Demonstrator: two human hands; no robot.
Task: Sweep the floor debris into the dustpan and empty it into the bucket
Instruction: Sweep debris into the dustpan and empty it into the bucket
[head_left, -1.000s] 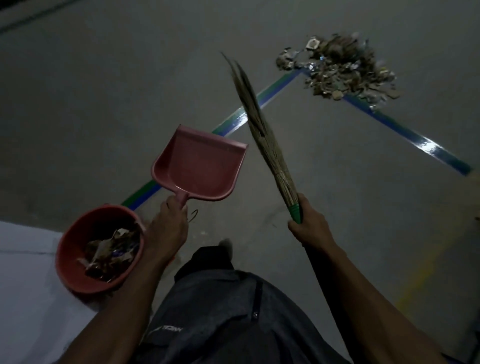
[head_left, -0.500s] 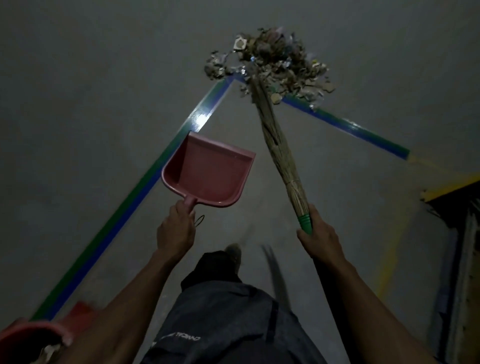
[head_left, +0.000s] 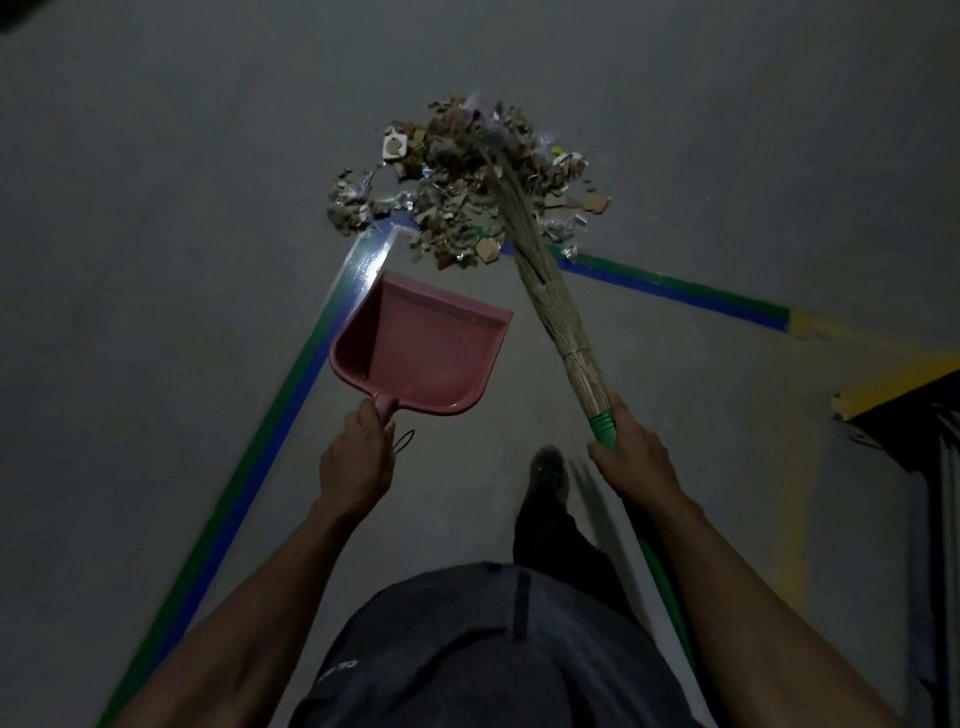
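We see the left hand (head_left: 358, 457) gripping the handle of the pink dustpan (head_left: 423, 353), which looks empty, just short of the debris pile (head_left: 457, 182). The right hand (head_left: 631, 452) grips the broom (head_left: 550, 291), bristles in the pile.

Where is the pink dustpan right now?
In the head view, the pink dustpan sits centre-left, held by the left hand, just below the debris pile and left of the broom.

Pink dustpan (head_left: 426, 358), straw-tan broom (head_left: 540, 275) (green collar), green-blue floor tape (head_left: 270, 431)
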